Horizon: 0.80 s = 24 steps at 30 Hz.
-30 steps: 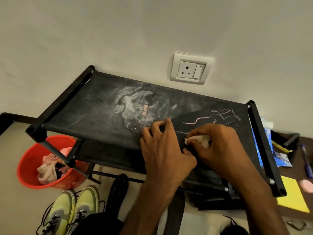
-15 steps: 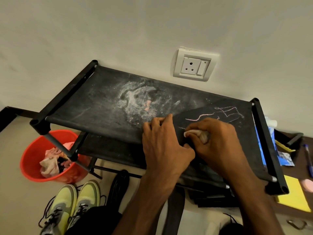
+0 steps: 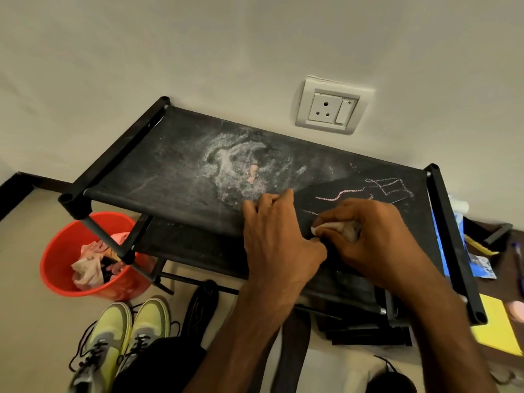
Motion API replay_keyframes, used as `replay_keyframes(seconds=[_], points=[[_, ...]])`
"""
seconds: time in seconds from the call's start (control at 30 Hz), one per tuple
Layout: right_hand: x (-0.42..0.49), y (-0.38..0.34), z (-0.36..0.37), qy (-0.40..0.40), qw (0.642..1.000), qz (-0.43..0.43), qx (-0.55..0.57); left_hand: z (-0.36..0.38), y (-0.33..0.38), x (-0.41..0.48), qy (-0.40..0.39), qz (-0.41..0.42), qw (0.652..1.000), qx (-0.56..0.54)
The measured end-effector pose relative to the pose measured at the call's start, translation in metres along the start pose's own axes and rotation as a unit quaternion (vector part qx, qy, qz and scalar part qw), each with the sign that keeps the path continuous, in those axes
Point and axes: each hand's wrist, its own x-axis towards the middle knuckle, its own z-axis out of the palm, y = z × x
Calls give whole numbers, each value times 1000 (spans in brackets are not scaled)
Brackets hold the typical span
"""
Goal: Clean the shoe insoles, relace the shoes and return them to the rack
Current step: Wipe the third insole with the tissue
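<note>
A black insole (image 3: 326,204) marked with pink chalk lines lies on the right part of the black shoe rack's top shelf (image 3: 158,177). My left hand (image 3: 272,239) lies on the insole's left end, fingers spread flat on it. My right hand (image 3: 374,239) grips a crumpled white cloth (image 3: 334,228) and presses it onto the insole. Much of the insole is hidden under both hands. A pair of yellow-green laced shoes (image 3: 124,333) stands on the floor at the lower left.
White and pink chalk dust smears the shelf's middle (image 3: 235,165). A red bucket (image 3: 54,268) with rags sits under the rack's left corner. Two dark insoles (image 3: 200,307) lie on the floor. A wall socket (image 3: 330,109) is behind; a yellow pad (image 3: 496,327) lies right.
Both hands stay on the insole. My right hand has shifted the cloth slightly over it. The view has tilted a little, so the rack sits higher in frame.
</note>
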Motion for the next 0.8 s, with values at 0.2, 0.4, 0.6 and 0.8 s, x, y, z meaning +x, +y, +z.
replay_keyframes(seconds=[0.2,0.4,0.6,0.8], points=[[-4,5,-5,21,999,42,18,2,1,1,7,-2,1000,3],[4,-2,11,88,996,30,-3,1,-1,2,4,-2,1000,13],[-5,6,-14,-26,998,52,-14,-1,-1,1,3,1,1000,13],[7,1,9,76,996,39,-3,2,1,1,5,-4,1000,13]])
